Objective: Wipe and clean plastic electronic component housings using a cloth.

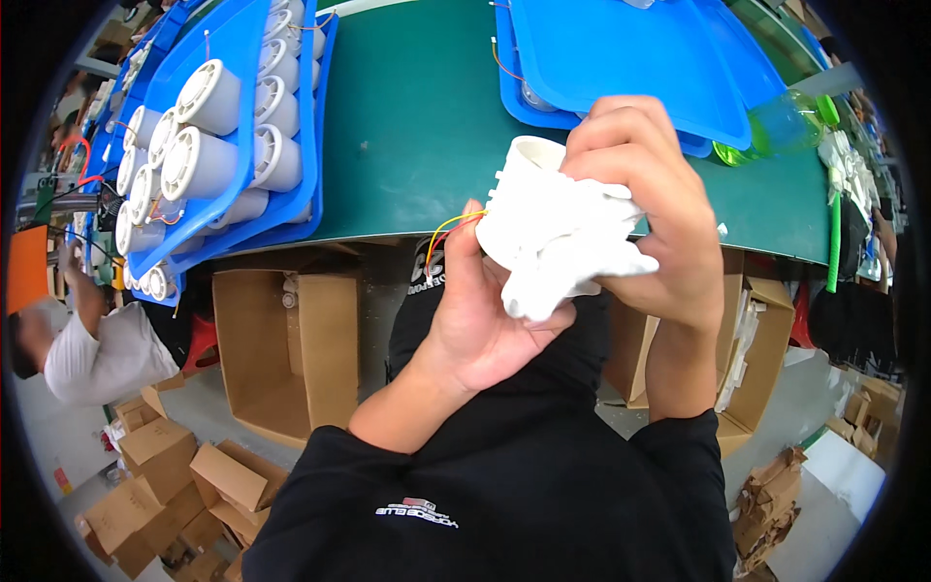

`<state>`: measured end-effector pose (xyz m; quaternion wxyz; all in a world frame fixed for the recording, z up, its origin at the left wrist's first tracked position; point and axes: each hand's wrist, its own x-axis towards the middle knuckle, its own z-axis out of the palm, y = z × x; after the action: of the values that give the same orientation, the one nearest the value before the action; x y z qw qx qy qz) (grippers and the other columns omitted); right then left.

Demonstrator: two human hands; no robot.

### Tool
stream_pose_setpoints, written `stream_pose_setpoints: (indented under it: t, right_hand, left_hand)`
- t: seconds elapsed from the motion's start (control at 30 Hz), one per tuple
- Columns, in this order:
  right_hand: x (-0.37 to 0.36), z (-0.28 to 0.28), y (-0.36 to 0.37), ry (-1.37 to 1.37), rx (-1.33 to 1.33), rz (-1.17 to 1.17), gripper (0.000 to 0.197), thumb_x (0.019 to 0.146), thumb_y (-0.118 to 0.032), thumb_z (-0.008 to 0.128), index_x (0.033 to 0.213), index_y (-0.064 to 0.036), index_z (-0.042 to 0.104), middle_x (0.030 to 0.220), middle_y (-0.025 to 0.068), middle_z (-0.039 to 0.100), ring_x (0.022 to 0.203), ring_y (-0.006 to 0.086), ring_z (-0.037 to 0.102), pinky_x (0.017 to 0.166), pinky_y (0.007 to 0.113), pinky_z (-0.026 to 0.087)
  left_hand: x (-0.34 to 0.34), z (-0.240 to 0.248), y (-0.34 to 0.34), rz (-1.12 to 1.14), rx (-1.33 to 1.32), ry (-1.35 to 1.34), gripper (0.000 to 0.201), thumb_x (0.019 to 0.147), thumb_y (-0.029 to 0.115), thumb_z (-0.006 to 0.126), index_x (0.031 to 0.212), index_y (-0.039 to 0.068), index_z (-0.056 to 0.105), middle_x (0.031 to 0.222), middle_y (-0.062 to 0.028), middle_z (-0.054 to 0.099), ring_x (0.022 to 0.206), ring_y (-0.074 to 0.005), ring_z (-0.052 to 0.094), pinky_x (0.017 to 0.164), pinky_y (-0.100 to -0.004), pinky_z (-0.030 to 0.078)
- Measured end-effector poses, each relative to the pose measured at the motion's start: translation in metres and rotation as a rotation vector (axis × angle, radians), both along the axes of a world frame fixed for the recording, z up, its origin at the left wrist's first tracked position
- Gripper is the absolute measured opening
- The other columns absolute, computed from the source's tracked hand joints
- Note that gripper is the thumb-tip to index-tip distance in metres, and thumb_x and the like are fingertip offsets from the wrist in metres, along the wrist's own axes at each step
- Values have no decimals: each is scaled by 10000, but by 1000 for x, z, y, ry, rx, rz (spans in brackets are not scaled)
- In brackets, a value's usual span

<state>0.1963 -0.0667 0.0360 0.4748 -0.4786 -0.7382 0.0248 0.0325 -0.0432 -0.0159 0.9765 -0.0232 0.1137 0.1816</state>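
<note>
Held up over the near edge of the table is a white cylindrical plastic housing (531, 155) with thin yellow and red wires (441, 238) coming off its left side. A lumpy white piece (572, 238) covers its front; whether this is cloth or moulded plastic I cannot tell. My left hand (475, 330) grips the housing from below left, its thumb beside the wires and its other fingertips under the white piece. From the right, my right hand (659, 204) curls round the white piece, fingers bent over the top. Part of the housing is hidden behind it.
Stacked blue trays (315, 116) at left hold several white cylindrical units (208, 97) with wires. More blue trays (621, 58) lie at the far right, beside a green bottle (776, 126). Cardboard boxes (330, 349) stand below the green table (407, 116). Another person (116, 349) is at left.
</note>
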Motion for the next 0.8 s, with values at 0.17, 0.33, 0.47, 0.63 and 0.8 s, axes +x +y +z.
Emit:
stream_pose_setpoints:
  t: [0.17,0.33,0.47,0.63,0.8]
  right_hand:
    - [-1,-20,-15,54,-54,-122,290,576,0,700,832,-25,567,908,90,554,911,312,473,785,363,417]
    - [-7,-47,-30,153,66,-237,206,832,-139,590,939,35,563,992,133,547,943,247,494,824,345,409]
    - [-26,-57,-45,528,-22,-371,482,958,-323,530,1219,77,471,1124,126,552,1020,181,540,869,305,426]
    - [-41,-60,-49,627,-11,-382,408,958,-292,534,1155,65,512,1089,119,552,976,180,543,856,306,425]
    - [-31,-60,-49,166,51,-355,207,893,-182,554,924,22,552,990,115,520,929,184,496,801,297,408]
  left_hand:
    - [-6,-12,1,-74,91,19,547,965,559,307,1088,103,584,902,1,581,609,-112,432,511,-233,330]
    - [-8,-19,1,87,655,292,544,978,477,338,1236,35,523,1037,-73,582,783,-142,534,599,-237,418]
    - [-7,-20,-1,495,1277,413,726,767,136,740,1368,-59,382,1308,-174,435,997,-189,557,760,-292,527]
    - [-6,-21,11,634,1532,494,653,655,116,837,1197,-103,546,1075,-152,603,881,-191,630,699,-276,562]
    - [-16,-13,19,466,1409,507,557,682,99,814,1148,-98,582,979,-116,614,817,-149,629,703,-248,547]
